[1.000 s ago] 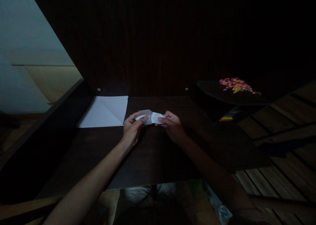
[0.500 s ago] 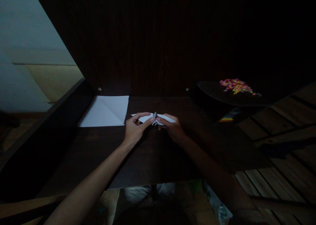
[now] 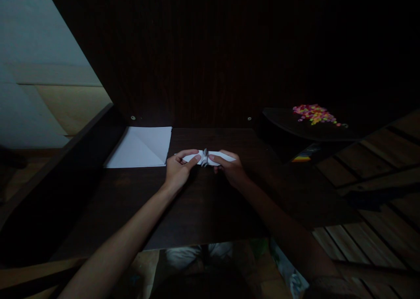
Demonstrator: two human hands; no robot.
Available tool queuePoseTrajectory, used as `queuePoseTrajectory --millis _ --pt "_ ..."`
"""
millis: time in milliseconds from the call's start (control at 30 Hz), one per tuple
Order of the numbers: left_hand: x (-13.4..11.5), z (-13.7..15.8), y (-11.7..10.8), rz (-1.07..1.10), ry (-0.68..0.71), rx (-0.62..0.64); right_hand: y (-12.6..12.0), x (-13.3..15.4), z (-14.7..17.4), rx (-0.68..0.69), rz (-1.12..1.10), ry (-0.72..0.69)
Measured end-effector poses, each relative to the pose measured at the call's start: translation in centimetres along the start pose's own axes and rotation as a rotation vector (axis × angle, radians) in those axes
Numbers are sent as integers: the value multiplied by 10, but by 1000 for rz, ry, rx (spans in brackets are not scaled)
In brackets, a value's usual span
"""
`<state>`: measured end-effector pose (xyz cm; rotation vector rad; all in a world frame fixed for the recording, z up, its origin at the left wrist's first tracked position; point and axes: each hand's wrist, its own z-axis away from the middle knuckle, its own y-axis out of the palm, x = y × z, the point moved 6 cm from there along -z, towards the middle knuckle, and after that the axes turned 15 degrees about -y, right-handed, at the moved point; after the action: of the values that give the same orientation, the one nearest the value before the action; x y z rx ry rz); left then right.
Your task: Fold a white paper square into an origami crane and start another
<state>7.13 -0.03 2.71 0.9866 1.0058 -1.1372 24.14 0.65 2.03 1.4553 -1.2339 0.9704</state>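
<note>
A piece of folded white paper [image 3: 204,157] is stretched between my two hands just above the dark desk. Its middle stands up in narrow pleats or flaps, with a flatter wing on either side. My left hand [image 3: 179,167] pinches the left wing between thumb and fingers. On the other side, my right hand [image 3: 231,167] grips the right wing, thumb on top and fingers beneath. Both thumbs lie close to the raised middle. The paper's underside is hidden.
A stack of white paper sheets [image 3: 141,148], the top one creased diagonally, lies at the left of the desk [image 3: 197,211]. Small colourful pieces [image 3: 315,114] are heaped on a dark shelf [image 3: 282,119] to the right. A dark panel [image 3: 197,62] rises behind the desk.
The thumbs have moved slightly apart from the middle. The paper is pulled a little flatter and wider, and more of its pleated middle shows.
</note>
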Motion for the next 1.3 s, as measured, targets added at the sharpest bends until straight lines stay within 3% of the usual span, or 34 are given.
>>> queuePoseTrajectory --millis 1300 --pt "8 -6 -6 54 -87 -28 -8 -7 -3 -14 -39 117"
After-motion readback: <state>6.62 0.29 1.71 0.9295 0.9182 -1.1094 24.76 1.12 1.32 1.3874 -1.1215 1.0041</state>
